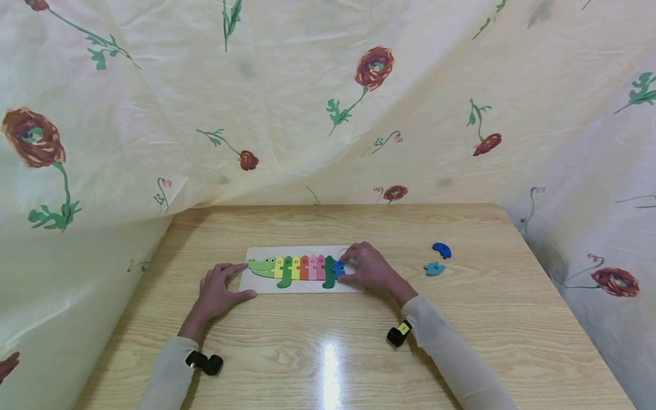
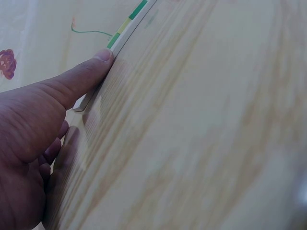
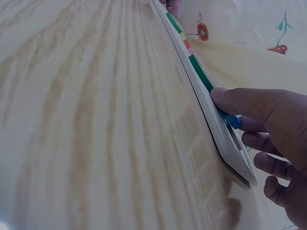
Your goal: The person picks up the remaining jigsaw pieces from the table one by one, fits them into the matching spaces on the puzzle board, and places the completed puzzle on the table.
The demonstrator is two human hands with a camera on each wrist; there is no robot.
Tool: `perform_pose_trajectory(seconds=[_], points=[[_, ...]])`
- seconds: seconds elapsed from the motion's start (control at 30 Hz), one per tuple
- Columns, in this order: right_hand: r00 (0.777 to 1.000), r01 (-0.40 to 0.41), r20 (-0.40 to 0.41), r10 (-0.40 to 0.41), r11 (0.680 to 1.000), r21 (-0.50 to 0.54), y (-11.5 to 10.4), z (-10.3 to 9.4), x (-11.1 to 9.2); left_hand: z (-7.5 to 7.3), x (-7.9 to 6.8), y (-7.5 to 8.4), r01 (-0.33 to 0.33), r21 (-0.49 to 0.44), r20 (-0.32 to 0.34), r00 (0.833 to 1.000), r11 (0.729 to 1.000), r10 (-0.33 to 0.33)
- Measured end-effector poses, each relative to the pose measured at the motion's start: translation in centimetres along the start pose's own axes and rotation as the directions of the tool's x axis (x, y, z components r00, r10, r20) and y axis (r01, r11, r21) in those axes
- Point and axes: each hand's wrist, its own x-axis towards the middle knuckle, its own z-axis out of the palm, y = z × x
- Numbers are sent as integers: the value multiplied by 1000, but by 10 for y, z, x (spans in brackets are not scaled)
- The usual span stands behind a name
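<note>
- Blue it is at the right end of the row: a blue piece point(image 1: 339, 269) is pinched by the right hand point(image 1: 373, 267), its grip narrow, thumb on the near side and fingers on the far side.
- Beside it, a dark green leg piece point(image 1: 329, 272) is seen, set next to the blue piece on the white board point(image 1: 307, 287).
- Over to the left end! The board's edge is touched by the left hand point(image 1: 220, 290), its grip wide, thumb at the near corner and index finger stretched to the crocodile head point(image 1: 262, 267).
- Between the 2 hands, a bright row of yellow, green, orange and pink pieces point(image 1: 304, 267) is laid along the board.
- Out to the right, well apart from the board, 2 loose pieces are left lying on the wooden table point(image 1: 287, 341): a dark blue curved piece point(image 1: 442, 250) and, just nearer, a light blue piece point(image 1: 434, 269).
- On each wrist a black device point(image 1: 205, 363) is worn, and behind the table a flowered cloth point(image 1: 307, 85) is hung.
</note>
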Motion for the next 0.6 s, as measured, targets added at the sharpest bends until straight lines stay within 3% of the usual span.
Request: perform_pose_trajectory(seconds=[0.6], points=[[999, 33, 14, -33, 999, 9, 0, -2, 0, 1, 0, -1, -5, -7, -3, 1000, 1000, 5]])
